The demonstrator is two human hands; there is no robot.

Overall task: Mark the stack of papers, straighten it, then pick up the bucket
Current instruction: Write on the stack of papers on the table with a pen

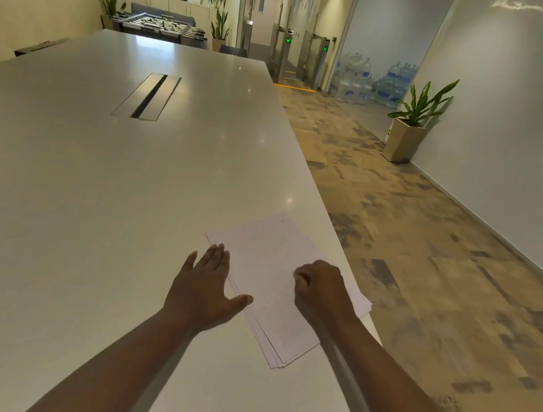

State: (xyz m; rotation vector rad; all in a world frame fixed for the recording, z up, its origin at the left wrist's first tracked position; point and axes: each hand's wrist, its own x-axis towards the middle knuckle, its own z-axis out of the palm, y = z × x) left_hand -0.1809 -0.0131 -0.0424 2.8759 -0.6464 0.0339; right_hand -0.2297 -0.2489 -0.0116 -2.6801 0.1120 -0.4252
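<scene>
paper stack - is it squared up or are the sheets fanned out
Fanned out. The stack of papers shows stepped sheet edges along its left and near sides. The left hand lies flat at its left edge; the right hand is fisted on top.

No readable text showing anywhere. The top sheet of the stack of papers [274, 275] is carrying only faint specks and smudges, nothing legible. The two turnstile gates [305, 58] in the corridor are each showing a small green lit symbol [325, 48], too small to tell whether it's an arrow or a tick. The water bottles [369, 80] stacked by the wall are wearing blue labels, but the print is blurring out at this distance.
</scene>
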